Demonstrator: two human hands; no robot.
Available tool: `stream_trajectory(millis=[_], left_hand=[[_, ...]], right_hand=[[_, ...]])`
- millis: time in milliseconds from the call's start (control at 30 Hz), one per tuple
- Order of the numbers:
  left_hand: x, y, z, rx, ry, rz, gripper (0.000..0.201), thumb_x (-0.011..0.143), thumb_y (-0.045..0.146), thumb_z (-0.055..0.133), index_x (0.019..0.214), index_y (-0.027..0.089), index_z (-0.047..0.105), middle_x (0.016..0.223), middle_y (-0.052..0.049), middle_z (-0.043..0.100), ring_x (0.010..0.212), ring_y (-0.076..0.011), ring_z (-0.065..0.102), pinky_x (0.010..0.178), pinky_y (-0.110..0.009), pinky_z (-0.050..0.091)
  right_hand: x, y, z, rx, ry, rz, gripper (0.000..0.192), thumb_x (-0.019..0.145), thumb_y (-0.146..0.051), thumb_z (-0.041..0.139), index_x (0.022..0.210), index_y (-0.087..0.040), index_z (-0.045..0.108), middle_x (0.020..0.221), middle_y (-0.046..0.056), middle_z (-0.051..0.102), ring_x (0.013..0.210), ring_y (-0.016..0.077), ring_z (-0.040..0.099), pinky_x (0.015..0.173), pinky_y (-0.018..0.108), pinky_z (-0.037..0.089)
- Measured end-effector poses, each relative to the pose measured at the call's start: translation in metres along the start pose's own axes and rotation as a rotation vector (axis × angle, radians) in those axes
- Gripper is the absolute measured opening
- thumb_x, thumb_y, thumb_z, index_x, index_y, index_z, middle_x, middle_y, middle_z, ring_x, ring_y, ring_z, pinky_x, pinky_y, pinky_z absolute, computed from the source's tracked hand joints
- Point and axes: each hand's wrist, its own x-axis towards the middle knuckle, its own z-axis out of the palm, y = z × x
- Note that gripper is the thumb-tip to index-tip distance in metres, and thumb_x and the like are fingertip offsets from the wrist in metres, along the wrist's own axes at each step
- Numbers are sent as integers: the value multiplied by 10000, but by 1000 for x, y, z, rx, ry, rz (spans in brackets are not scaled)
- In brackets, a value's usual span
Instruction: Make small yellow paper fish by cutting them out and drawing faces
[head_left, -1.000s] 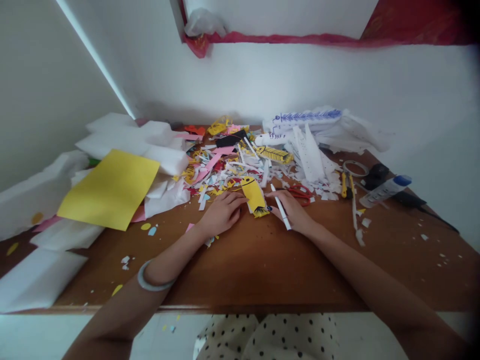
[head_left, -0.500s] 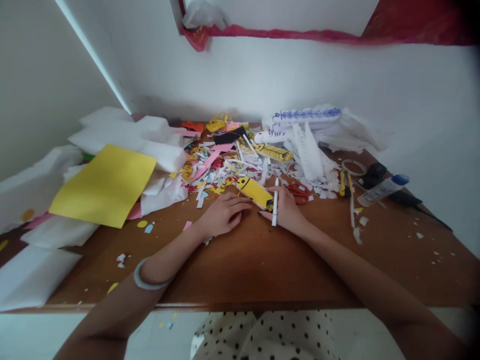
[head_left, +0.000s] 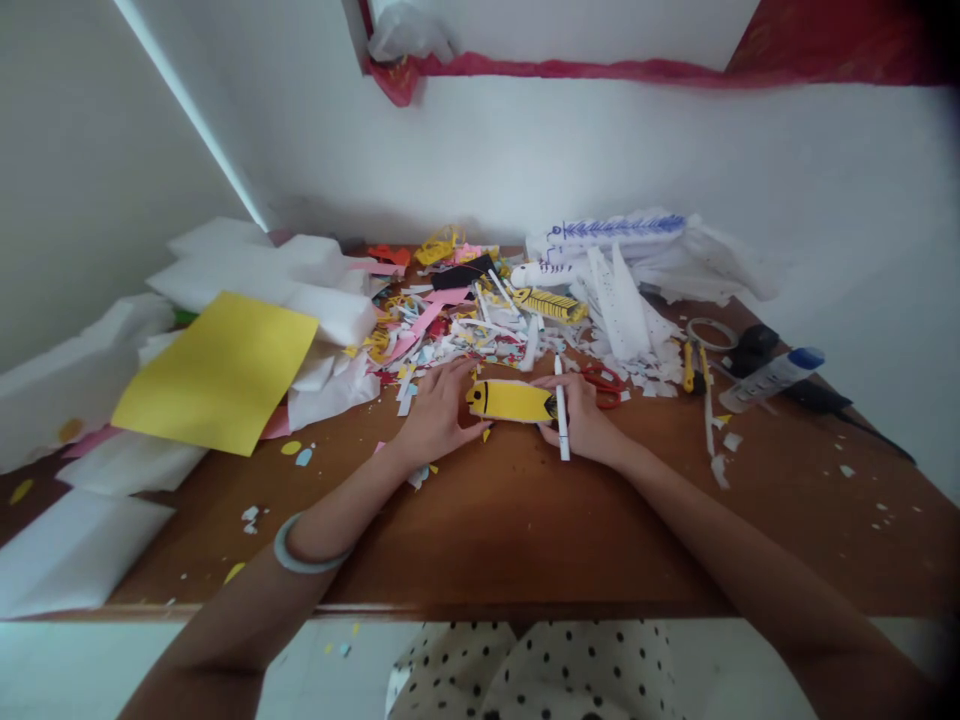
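A yellow paper fish (head_left: 517,402) with a black-drawn eye, a curved line behind the head and dark tail marks lies level before me. My left hand (head_left: 436,415) is at its head end, thumb and fingers apart; whether it touches the fish I cannot tell. My right hand (head_left: 591,420) holds a slim white marker pen (head_left: 561,408), nearly upright, while its fingers meet the tail end. Behind the fish lies another yellow fish (head_left: 550,303) with black stripes. Red-handled scissors (head_left: 604,384) sit just beyond my right hand.
Paper scraps (head_left: 450,335) heap up at the back. White foam sheets (head_left: 262,275) and a yellow sheet (head_left: 217,375) are stacked at left. On the right are a yellow cutter (head_left: 688,368), a tape roll (head_left: 712,334) and a blue-capped glue bottle (head_left: 772,380). A wall stands behind.
The yellow fish has turned from slanting to level and come slightly nearer. My left hand has spread its fingers at the head end. The pen stays in my right hand.
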Motion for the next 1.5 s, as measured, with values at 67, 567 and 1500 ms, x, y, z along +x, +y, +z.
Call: stream_trajectory(millis=[67, 567, 1500], left_hand=[[0, 0, 2, -24, -71, -39, 909, 718, 389, 765, 1448, 214, 252, 1397, -138, 472, 1285, -349, 393, 1070, -520, 345], [0, 1, 3, -321, -17, -56, 627, 762, 264, 722, 1311, 241, 421, 1284, -86, 523, 1189, -243, 502, 1035, -406, 413], [8, -7, -16, 128, -339, 365, 213, 967, 321, 497, 999, 253, 697, 997, -55, 630, 987, -210, 522, 840, -330, 373]], right_hand=[[0, -2, -2, 18, -12, -11, 555, 663, -182, 642, 1122, -249, 337, 1193, 128, 641, 1115, 321, 587, 952, 538, 370], [1, -10, -8, 288, 7, -74, 612, 679, -134, 619, 1134, -296, 244, 1283, 131, 556, 1189, 274, 576, 991, 506, 413], [3, 21, -10, -71, 284, 142, 587, 642, -171, 660, 1123, -277, 341, 1163, 107, 629, 1056, 316, 626, 924, 582, 435]])
